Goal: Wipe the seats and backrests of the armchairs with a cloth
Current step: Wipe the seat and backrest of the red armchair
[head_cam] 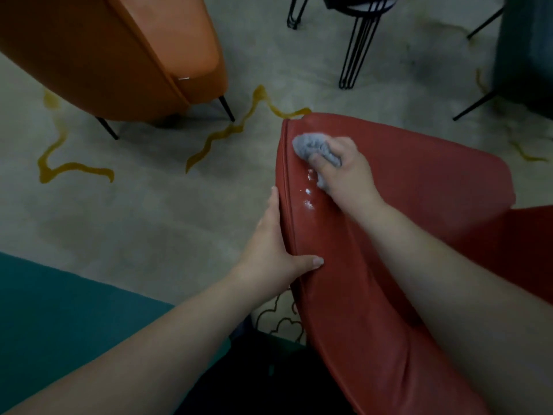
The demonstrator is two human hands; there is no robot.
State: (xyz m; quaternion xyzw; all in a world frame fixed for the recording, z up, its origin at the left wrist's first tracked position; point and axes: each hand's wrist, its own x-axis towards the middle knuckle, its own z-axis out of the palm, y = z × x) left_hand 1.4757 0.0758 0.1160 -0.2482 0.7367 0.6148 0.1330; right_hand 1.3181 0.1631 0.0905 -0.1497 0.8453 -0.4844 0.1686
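Note:
A red leather armchair (419, 187) fills the right half of the view, its curved padded side facing me. My right hand (344, 172) presses a bunched grey cloth (311, 146) against the chair's upper surface near its seam. Small wet glints sit on the leather just below the cloth. My left hand (275, 241) grips the chair's left edge along the piped seam, thumb on the red face, fingers behind.
An orange armchair (119, 55) on thin dark legs stands at the upper left. Black wire-legged furniture (356, 46) is at the top centre, a dark blue-grey piece (526, 55) at the top right. Beige carpet with yellow squiggles (209, 145) lies between; a teal surface (59, 310) is at the lower left.

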